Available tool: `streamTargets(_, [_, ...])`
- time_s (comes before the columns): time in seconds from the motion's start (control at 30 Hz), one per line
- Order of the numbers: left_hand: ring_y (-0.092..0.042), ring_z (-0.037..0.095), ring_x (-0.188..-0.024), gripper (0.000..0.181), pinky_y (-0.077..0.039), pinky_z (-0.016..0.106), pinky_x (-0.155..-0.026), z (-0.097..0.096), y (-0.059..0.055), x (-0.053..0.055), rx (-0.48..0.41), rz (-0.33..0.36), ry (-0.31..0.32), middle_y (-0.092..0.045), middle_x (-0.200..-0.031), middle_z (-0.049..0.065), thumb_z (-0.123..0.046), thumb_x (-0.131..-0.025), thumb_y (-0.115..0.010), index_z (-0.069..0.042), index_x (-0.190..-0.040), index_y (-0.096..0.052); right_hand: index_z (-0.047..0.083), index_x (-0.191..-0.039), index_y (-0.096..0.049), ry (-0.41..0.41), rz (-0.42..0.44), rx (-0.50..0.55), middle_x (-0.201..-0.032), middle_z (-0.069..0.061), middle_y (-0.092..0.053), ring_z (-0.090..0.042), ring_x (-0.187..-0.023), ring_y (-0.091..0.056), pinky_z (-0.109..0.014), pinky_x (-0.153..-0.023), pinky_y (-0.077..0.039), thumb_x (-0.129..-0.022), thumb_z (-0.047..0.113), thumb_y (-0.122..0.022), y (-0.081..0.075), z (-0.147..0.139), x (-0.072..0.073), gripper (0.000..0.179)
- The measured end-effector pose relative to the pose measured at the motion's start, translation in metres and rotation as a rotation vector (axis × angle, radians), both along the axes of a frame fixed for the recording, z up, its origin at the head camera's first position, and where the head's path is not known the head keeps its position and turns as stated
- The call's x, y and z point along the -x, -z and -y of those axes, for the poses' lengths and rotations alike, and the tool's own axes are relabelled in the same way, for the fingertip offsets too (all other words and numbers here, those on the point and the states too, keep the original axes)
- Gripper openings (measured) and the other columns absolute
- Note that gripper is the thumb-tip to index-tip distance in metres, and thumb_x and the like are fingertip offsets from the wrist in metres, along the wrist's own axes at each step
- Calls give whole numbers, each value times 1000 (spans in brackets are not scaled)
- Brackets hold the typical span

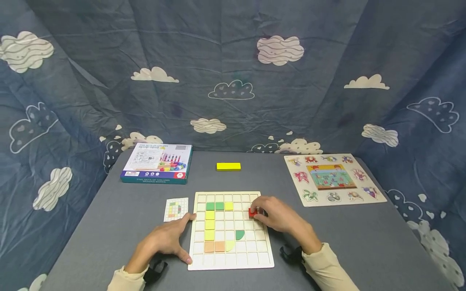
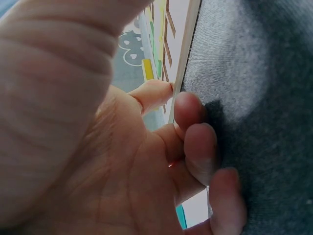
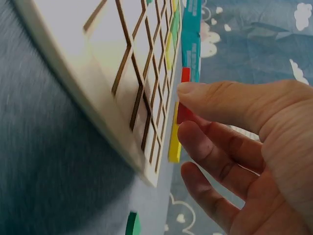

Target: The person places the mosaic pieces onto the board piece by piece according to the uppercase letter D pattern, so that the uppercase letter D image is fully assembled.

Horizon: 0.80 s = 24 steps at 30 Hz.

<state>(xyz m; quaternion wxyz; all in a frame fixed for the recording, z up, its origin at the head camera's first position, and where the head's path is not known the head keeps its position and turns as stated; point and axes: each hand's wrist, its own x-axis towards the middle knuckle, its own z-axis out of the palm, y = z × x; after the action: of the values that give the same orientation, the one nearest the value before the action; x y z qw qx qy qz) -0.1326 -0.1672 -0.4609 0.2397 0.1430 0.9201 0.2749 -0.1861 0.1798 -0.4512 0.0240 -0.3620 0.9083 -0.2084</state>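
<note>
A cream grid board (image 1: 251,258) lies in the middle of the grey table. My right hand (image 1: 278,214) pinches a small red block (image 1: 252,212) between thumb and fingers over the upper right cells. In the right wrist view the red block (image 3: 186,76) shows at the fingertips, close above the grid. My left hand (image 1: 165,238) touches the board's left side, thumb at the lower corner and forefinger higher up. On the grid sit green squares (image 1: 210,206), yellow squares (image 1: 209,224), orange squares (image 1: 220,247), a green quarter-circle (image 1: 239,235) and a pale yellow one (image 1: 229,245).
A small pattern card (image 1: 171,216) lies left of the board. Behind stand a boxed set (image 1: 156,161) at back left and a yellow bar (image 1: 228,166). A picture puzzle board (image 1: 295,173) lies at the right. Cloud-printed cloth (image 1: 196,48) hangs behind the table.
</note>
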Motion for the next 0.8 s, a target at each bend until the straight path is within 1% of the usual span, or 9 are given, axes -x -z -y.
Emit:
streamTargets(0.13, [-51,35,-133,120,-41,61,-103,1,-1,0,0,-11,4,-49,-150,16,-38,-49,-100,-14,-148,-37,14,-99,-71,-20,46,-7,-91,6,-67,-5,-75,-56,-23,-68,-47,-90,11,-74,2,10,-2,10])
streamTargets(0.23, [-51,36,-132,119,-41,61,-102,1,-1,1,-5,-13,9,-49,-150,16,-39,-49,-100,-14,-147,-37,13,-99,-72,-49,76,13,-86,8,-65,-2,-70,-52,-20,-65,-45,-90,11,-74,5,17,-4,9])
streamTargets(0.33, [-51,34,-133,119,-41,59,-103,1,1,0,-6,-7,8,-48,-151,15,-41,-50,-100,-14,-148,-37,14,-97,-72,-68,90,36,-83,9,-64,-2,-69,-50,-19,-63,-43,-89,12,-75,8,22,-6,8])
streamTargets(0.57, [-51,34,-132,119,-41,59,-103,2,0,-2,-9,-4,14,-49,-149,16,-39,-49,-100,-13,-147,-37,15,-94,-72,-86,87,38,-84,7,-66,-1,-69,-49,-19,-65,-43,-89,12,-75,12,28,-11,6])
streamTargets(0.8, [-51,35,-133,120,-41,59,-103,2,0,-1,-21,-18,24,-48,-150,17,-41,-50,-99,-12,-148,-36,13,-90,-73,-111,37,48,-85,4,-69,-3,-69,-52,-18,-66,-44,-87,9,-76,13,29,-9,6])
